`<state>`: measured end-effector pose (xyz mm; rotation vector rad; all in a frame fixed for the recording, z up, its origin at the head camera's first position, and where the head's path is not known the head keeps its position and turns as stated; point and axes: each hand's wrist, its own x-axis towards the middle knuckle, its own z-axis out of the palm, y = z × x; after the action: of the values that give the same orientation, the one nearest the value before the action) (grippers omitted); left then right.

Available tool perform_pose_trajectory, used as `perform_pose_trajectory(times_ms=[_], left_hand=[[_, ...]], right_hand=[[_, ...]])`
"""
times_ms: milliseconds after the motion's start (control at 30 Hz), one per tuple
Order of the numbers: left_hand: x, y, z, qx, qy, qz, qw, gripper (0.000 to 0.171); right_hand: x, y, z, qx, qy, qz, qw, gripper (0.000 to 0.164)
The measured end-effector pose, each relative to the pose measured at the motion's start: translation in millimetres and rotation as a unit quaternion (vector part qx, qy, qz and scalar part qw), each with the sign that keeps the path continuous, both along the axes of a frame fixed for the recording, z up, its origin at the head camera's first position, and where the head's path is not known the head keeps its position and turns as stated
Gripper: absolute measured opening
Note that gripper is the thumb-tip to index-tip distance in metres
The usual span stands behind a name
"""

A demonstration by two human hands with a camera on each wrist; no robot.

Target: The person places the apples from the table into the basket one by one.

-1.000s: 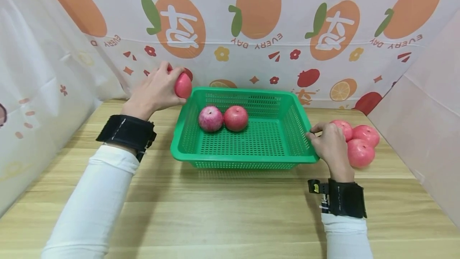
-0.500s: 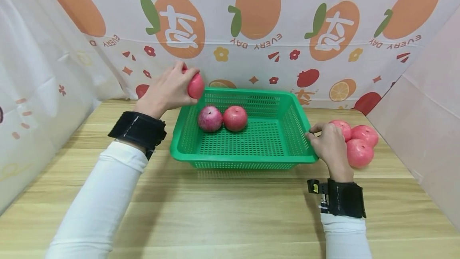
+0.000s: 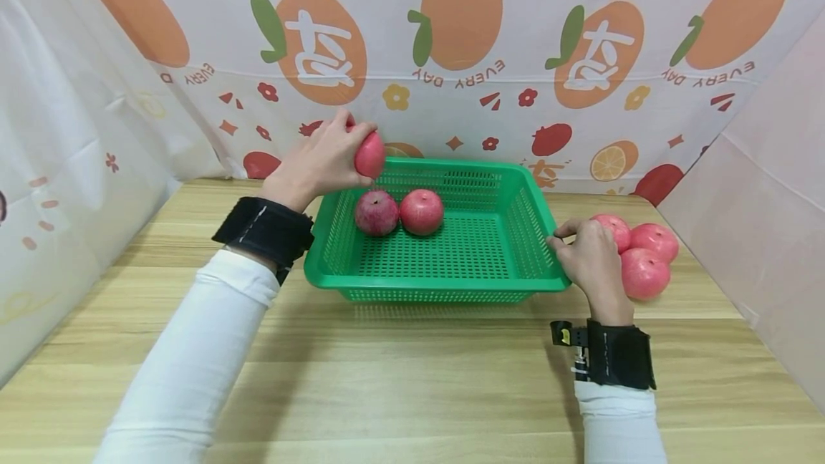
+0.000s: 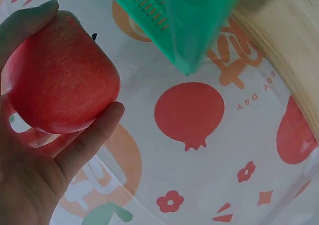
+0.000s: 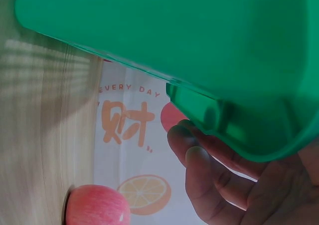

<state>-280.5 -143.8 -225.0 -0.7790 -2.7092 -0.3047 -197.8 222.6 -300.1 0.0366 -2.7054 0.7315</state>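
A red apple [image 3: 370, 155] is gripped in my left hand [image 3: 325, 156], above the back left part of a green plastic basket [image 3: 438, 283]. The left wrist view shows that apple [image 4: 67, 75] with its dark stem, the thumb on one side and fingers on the other. My right hand [image 3: 589, 263] holds the basket's right rim; in the right wrist view its fingers [image 5: 197, 170] curl beneath the rim [image 5: 259, 152]. Inside the basket, a darker purplish-red apple [image 3: 377, 213] and a red apple [image 3: 422, 212] lie side by side at the left.
Several red apples [image 3: 647, 274] lie grouped on the wooden table [image 3: 412, 385], just right of my right hand. One apple [image 5: 97, 206] shows at the lower left of the right wrist view. A white fruit-printed curtain [image 3: 399, 34] stands behind the basket.
My left hand has moved to the right with the apple, from beside the basket's left rim to over its back left part. My right hand has stayed on the rim.
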Motion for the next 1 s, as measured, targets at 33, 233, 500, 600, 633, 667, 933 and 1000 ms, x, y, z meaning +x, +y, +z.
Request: perform_pose_trajectory(times_ms=[33, 233, 500, 600, 633, 667, 933, 1000], left_hand=[[-0.2, 1.1, -0.3, 0.002, 0.000, -0.002, 1.0000, 0.071], [-0.3, 7.3, -1.4, 0.007, -0.010, -0.001, 0.9999, 0.070], [-1.0, 18.9, 1.1, -0.007, -0.014, 0.000, 0.9999, 0.068], [-0.7, 24.7, 2.6, -0.020, -0.015, -0.004, 0.9997, 0.066], [-0.5, 26.5, 2.9, -0.025, -0.013, -0.005, 0.9996, 0.067], [-0.3, 28.2, 3.0, -0.029, -0.013, -0.006, 0.9995, 0.067], [-1.6, 38.5, 2.3, -0.047, 0.008, -0.016, 0.9988, 0.071], [-2.0, 40.8, 2.5, -0.048, 0.017, -0.022, 0.9984, 0.071]], right_hand=[[-0.2, 0.1, -0.2, 0.000, 0.001, 0.000, 1.000, 0.018], [0.5, 0.5, -0.2, 0.000, 0.000, 0.002, 1.000, 0.018], [1.1, 1.0, -0.6, -0.002, 0.001, 0.005, 1.000, 0.018], [1.0, 1.1, -0.5, -0.002, 0.001, 0.004, 1.000, 0.018], [0.9, 1.2, -0.6, -0.002, 0.000, 0.003, 1.000, 0.018], [0.9, 1.1, -0.6, -0.002, -0.001, 0.002, 1.000, 0.018], [1.1, 1.0, -1.2, 0.001, 0.005, 0.001, 1.000, 0.017], [1.2, 1.1, -1.2, 0.001, 0.006, 0.002, 1.000, 0.017]])
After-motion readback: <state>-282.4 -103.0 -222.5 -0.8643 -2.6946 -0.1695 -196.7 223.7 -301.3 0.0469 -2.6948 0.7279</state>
